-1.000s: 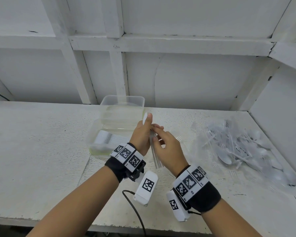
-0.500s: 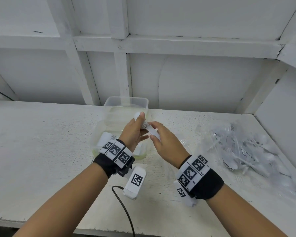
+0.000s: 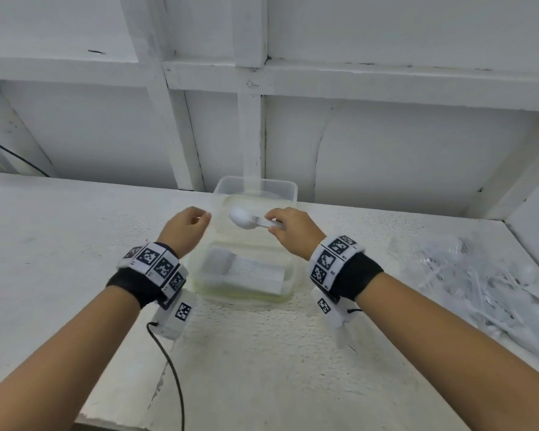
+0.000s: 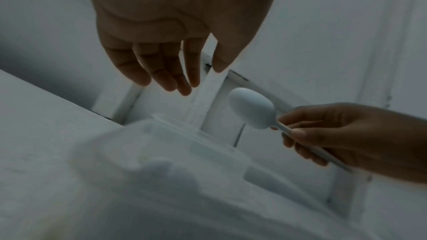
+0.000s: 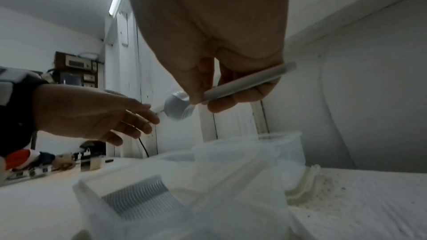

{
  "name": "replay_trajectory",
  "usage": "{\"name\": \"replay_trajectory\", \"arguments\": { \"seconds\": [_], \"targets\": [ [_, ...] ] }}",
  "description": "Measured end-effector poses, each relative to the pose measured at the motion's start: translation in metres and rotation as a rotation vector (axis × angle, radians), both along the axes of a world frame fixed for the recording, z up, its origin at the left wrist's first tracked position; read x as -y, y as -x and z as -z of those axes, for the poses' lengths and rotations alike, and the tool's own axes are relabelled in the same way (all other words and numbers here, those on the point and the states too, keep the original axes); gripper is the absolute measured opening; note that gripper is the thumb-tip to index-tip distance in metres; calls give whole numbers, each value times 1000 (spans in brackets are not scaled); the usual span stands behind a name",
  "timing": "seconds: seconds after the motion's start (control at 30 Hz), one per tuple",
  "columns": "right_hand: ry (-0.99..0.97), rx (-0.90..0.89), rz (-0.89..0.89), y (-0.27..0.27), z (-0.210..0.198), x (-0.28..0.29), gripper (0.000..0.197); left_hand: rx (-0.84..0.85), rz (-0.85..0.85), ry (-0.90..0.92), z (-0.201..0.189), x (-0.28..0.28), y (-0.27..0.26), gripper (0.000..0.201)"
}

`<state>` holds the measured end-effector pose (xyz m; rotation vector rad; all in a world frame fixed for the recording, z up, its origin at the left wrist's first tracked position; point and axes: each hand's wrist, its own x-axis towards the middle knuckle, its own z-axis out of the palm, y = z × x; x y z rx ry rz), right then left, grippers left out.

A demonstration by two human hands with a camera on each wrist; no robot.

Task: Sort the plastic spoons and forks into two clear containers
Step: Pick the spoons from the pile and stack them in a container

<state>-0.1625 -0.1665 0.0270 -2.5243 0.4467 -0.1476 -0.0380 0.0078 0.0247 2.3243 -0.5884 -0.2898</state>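
My right hand (image 3: 276, 223) pinches the handles of a white plastic spoon (image 3: 241, 218) and a fork (image 3: 257, 219) held together, above the far clear container (image 3: 288, 189). The right wrist view shows the spoon bowl (image 5: 175, 104) with fork tines (image 5: 188, 112) beside it. The near clear container (image 3: 294, 275) holds a neat stack of forks (image 3: 246, 270). My left hand (image 3: 199, 217) hangs empty with relaxed fingers, left of the containers; the left wrist view shows its fingers (image 4: 171, 76) apart from the spoon (image 4: 251, 109).
A clear plastic bag with a heap of mixed white spoons and forks (image 3: 479, 284) lies at the table's right end, by the side wall. A black cable (image 3: 171, 371) runs from my left wrist off the front edge. The white wall stands just behind the containers.
My left hand let go of the cutlery and moved left. My right hand carried the spoon and fork forward over the far container.
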Motion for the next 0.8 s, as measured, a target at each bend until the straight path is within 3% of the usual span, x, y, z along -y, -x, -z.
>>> {"name": "replay_trajectory", "arguments": {
  "seconds": [0.07, 0.13, 0.3, 0.8],
  "targets": [
    [38, -83, -27, -17, 10, -3, 32, -15, -1, -151, 8, -8, -17, 37],
    [63, -151, -50, -31, 21, -6, 31, -144, 26, -236, 16, -13, -26, 43],
    [126, -286, -114, -48, 44, -13, 31, -387, -5, -134, 28, -15, -25, 39],
    [-4, -429, -181, -50, 52, -14, 38, -417, -52, -30, 37, -11, -23, 28]
  ]
}}
